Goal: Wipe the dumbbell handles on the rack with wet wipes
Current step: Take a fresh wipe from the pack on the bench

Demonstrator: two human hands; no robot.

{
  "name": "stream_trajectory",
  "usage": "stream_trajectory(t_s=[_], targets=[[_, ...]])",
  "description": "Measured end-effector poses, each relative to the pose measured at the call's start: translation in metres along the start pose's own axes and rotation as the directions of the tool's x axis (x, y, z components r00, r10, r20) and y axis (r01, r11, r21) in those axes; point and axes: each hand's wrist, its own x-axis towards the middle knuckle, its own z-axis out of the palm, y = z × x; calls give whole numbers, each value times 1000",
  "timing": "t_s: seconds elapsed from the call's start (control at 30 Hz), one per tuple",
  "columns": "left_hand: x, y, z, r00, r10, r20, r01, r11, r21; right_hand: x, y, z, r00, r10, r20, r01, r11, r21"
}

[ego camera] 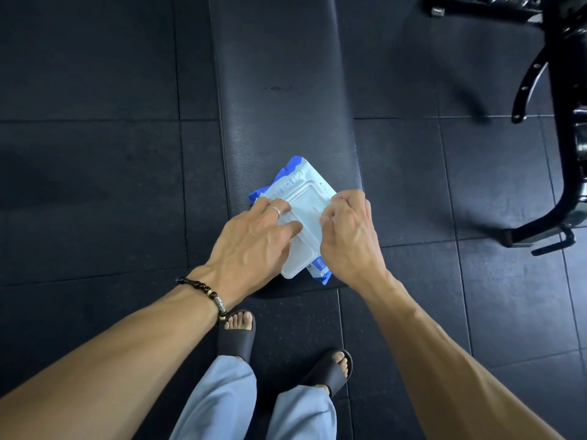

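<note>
A blue and white pack of wet wipes (297,181) lies on the near end of a black padded bench (279,90). Its translucent plastic lid (306,206) faces up. My left hand (251,239) lies flat on the left side of the pack, fingers stretched over the lid. My right hand (347,236) is at the lid's right edge with its fingertips curled onto it. No dumbbell or rack with dumbbells is in view.
Dark rubber floor tiles (95,154) surround the bench. A black metal machine frame (556,122) stands at the right, its foot reaching toward the bench. My feet in black slides (238,336) stand just before the bench end.
</note>
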Motion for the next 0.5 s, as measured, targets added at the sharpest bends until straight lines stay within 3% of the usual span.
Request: stream_trajectory(t_s=[0.17, 0.3, 0.4, 0.5], targets=[[3, 0, 0, 1000, -14, 12, 13, 999, 32, 4, 1, -26, 978, 203, -44, -182, 941, 284], [8, 3, 0, 997, -57, 54, 54, 997, 57, 0, 2, -27, 952, 301, 60, -297, 852, 431], [8, 4, 3, 996, -50, 68, 48, 998, 34, 2, 3, -27, 960, 255, 117, -280, 903, 325], [10, 9, 1, 989, -111, 102, 115, 993, -32, 2, 2, -25, 971, 230, 60, -237, 941, 243]])
